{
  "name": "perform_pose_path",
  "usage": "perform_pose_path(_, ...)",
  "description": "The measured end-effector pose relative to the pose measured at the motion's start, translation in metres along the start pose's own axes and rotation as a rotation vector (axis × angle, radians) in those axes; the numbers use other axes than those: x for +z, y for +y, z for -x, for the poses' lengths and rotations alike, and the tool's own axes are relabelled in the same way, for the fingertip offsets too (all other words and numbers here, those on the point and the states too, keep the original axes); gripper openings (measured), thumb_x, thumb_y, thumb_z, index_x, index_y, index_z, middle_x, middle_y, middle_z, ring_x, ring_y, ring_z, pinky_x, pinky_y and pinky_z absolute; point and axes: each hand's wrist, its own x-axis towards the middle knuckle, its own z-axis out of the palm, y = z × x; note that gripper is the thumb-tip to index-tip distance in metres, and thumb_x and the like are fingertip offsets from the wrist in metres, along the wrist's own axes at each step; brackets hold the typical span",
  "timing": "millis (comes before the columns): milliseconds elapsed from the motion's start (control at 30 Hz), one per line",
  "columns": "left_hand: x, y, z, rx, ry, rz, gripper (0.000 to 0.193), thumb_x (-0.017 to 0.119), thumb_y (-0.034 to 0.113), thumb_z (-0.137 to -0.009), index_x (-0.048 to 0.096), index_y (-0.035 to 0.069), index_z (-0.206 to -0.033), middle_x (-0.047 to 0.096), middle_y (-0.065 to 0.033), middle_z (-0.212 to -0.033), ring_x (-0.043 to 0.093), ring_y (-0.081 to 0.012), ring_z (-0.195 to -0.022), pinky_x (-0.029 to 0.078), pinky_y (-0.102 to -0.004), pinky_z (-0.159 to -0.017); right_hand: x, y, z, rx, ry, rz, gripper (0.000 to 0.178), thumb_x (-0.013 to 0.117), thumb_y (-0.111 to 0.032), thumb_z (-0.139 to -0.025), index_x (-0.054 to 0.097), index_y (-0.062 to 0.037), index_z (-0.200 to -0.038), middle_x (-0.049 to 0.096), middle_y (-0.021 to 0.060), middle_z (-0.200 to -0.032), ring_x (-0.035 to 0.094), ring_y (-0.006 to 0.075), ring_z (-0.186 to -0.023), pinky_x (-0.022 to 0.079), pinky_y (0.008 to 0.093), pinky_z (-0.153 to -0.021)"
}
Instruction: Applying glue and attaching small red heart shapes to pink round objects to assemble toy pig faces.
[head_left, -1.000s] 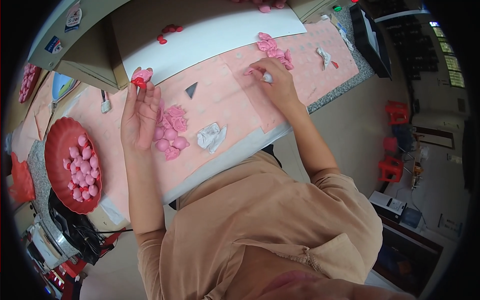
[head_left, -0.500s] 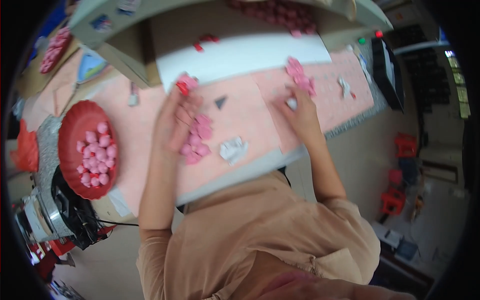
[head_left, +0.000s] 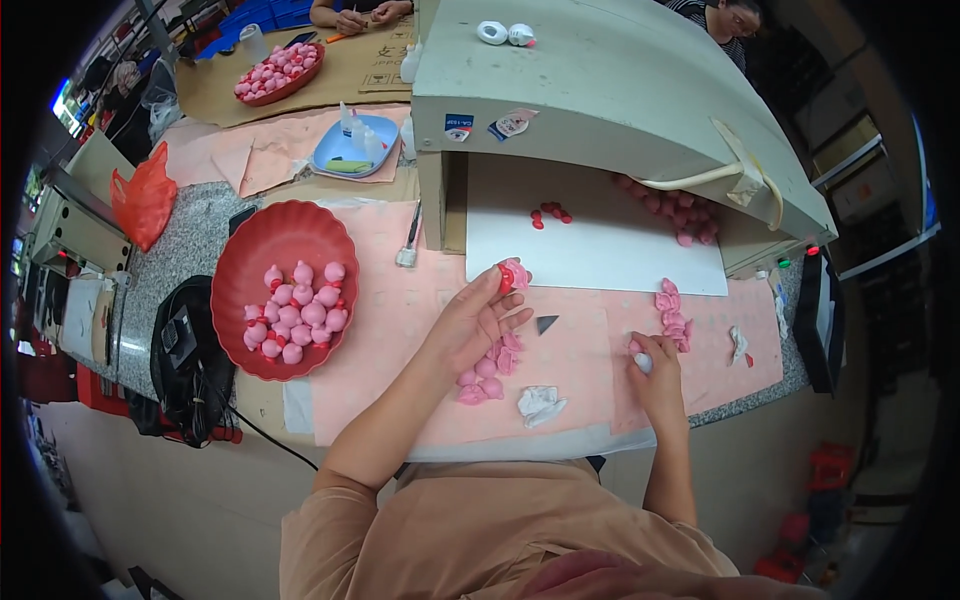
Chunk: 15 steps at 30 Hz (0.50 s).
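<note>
My left hand [head_left: 472, 322] is raised over the bench, pinching a small pink-and-red piece [head_left: 514, 277] between thumb and forefinger, with the other fingers loosely curled. Below that hand lies a cluster of pink moulded pieces [head_left: 484, 385], partly round, partly petal-like. My right hand [head_left: 660, 378] is closed around a small white object [head_left: 643, 362] with a pinkish end; its exact kind is hidden by the fingers. More pink petal-like pieces [head_left: 676, 322] lie just beyond the right hand. To my left, a red scalloped bowl [head_left: 240, 240] holds several pink round-headed figures [head_left: 290, 315] with red bits.
A grey-green hooded box [head_left: 600, 110] stands ahead, with red pieces [head_left: 540, 216] on its white floor and pink balls [head_left: 680, 210] inside. Crumpled tissue [head_left: 541, 404], a dark triangular blade [head_left: 546, 324], a brush [head_left: 407, 250] and a blue tray [head_left: 330, 160] lie around. Other people sit beyond.
My view has swung, so the bench sits lower and further right in the picture, and people beyond it show. Both hands keep their hold; the left one is no longer blurred.
</note>
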Motion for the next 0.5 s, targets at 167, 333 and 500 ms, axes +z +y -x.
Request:
perform_pose_path(167,0.002,-0.001,0.000,-0.023,0.049,0.006,0.027,0.052,0.028,-0.097,0.057,0.008,-0.115,0.065,-0.0054,-0.103,0.064,-0.0139,-0.090,0.053,-0.0370,-0.088,0.008,0.010,0.002,0.044,0.062,-0.032,0.027,0.066,-0.003,-0.081,0.063,-0.0002,-0.107,0.060,0.0156,-0.099,0.060,0.0306,-0.091,0.047,0.0354,-0.081)
perform_pose_path(333,0.001,-0.003,-0.003,0.000,0.007,-0.023,0.024,0.055,0.026,-0.096,0.057,0.009,-0.113,0.065,-0.0038,-0.097,0.063,-0.0152,-0.089,0.053,-0.0390,-0.089,0.012,-0.013,-0.022,0.139,0.073,-0.365,0.030,0.070,-0.003,-0.079,0.065,-0.0012,-0.108,0.064,0.0079,-0.103,0.057,0.0145,-0.087,0.046,0.0265,-0.080)
perform_pose_path(500,-0.003,-0.005,-0.007,-0.008,0.030,-0.036,0.027,0.056,0.026,-0.095,0.058,0.007,-0.115,0.064,-0.0051,-0.100,0.062,-0.0150,-0.092,0.054,-0.0378,-0.088,0.033,-0.093,-0.065,0.008,-0.042,-0.645,0.032,0.071,-0.002,-0.077,0.065,-0.0022,-0.109,0.061,0.0039,-0.103,0.052,0.0088,-0.082,0.045,0.0222,-0.076)
